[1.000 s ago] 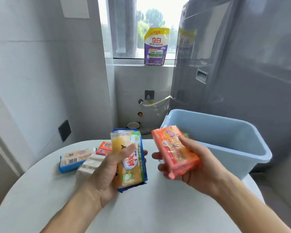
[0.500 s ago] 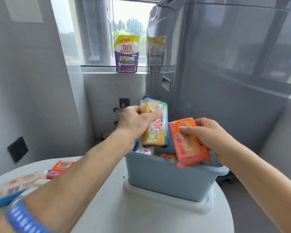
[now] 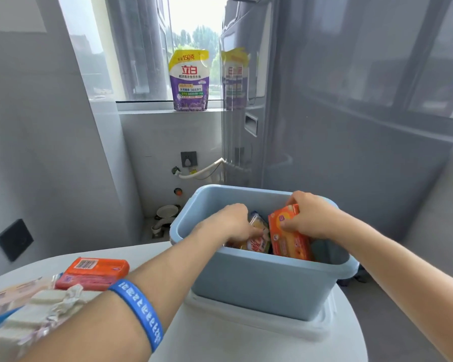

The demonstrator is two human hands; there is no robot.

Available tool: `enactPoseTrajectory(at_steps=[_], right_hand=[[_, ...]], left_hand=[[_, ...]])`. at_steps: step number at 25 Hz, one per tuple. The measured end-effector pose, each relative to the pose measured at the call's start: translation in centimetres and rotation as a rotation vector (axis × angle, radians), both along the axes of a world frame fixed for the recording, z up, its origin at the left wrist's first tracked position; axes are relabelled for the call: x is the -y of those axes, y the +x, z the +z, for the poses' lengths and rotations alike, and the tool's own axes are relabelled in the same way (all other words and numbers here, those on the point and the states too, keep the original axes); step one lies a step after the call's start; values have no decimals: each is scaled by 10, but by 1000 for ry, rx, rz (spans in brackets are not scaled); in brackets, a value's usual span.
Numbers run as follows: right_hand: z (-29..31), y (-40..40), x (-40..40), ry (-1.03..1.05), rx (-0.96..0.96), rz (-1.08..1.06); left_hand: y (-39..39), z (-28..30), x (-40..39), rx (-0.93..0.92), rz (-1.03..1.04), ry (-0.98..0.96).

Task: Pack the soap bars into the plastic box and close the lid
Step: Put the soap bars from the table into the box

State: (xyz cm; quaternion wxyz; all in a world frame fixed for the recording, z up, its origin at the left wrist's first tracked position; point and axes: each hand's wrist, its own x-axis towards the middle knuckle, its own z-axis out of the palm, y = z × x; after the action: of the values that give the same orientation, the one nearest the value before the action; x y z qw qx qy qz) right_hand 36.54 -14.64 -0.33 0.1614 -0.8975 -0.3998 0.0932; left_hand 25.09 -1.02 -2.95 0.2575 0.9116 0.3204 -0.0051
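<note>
Gripping soap bars inside the blue box (image 3: 259, 283), both hands; pouch (image 3: 189, 79) reads "150克".

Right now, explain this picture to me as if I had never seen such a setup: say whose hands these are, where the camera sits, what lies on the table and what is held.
There is no machine here. A person wears one wide-angle camera on the head, looking forward and down, so both arms reach in from below. The left hand lowers a yellow soap pack into the light blue plastic box; the right hand lowers an orange soap pack beside it. The box stands on its pale lid, on a round white table. Still on the table at left lie an orange soap bar and pale wrapped soap bars. A detergent pouch stands on the windowsill.
</note>
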Motion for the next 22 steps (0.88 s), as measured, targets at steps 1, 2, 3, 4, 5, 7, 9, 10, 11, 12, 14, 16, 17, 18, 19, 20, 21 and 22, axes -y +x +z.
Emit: enactPoseTrajectory(at_steps=[1,2,3,4,5,7,9,10,11,12,14,16,17,18,19,20,21,22], right_hand=[[-3,0,1,-79,110,46],[-7,-2,1,-169,231,101],[-11,-4,3,-259,343,157],[-13,-6,5,-343,427,206],[-15,-7,7,-413,470,244],[-18,-9,8,-488,451,279],[-18,-9,5,-485,394,277],[-16,-8,5,-447,365,274],[-11,-11,5,-385,335,274],[-7,-16,1,-303,305,280],[4,-32,-3,-86,282,266],[13,-65,-12,134,322,286],[17,-88,-20,237,350,337],[21,-113,-28,322,355,416],[24,-139,-38,379,341,509],[23,-166,-50,405,317,604],[20,-189,-63,390,288,679],[11,-205,-76,351,264,727]], left_hand=[[-2,2,2,-52,-74,211],[-4,3,2,-79,-129,356],[-7,4,0,-115,-173,430],[-10,4,-3,-152,-198,431],[-13,4,-6,-166,-193,382],[-20,5,-11,-123,-169,301],[-32,11,-13,-23,-158,304],[-41,16,-13,79,-130,311],[-53,22,-14,214,-92,312],[-72,25,-16,360,-51,304],[-113,25,-20,603,-15,335],[-168,14,-33,684,61,390],[-197,6,-43,687,142,386],[-226,-3,-55,667,238,364],[-254,-14,-68,614,341,340],[-280,-27,-81,521,436,323],[-302,-41,-92,407,509,307],[-318,-55,-99,308,544,289]])
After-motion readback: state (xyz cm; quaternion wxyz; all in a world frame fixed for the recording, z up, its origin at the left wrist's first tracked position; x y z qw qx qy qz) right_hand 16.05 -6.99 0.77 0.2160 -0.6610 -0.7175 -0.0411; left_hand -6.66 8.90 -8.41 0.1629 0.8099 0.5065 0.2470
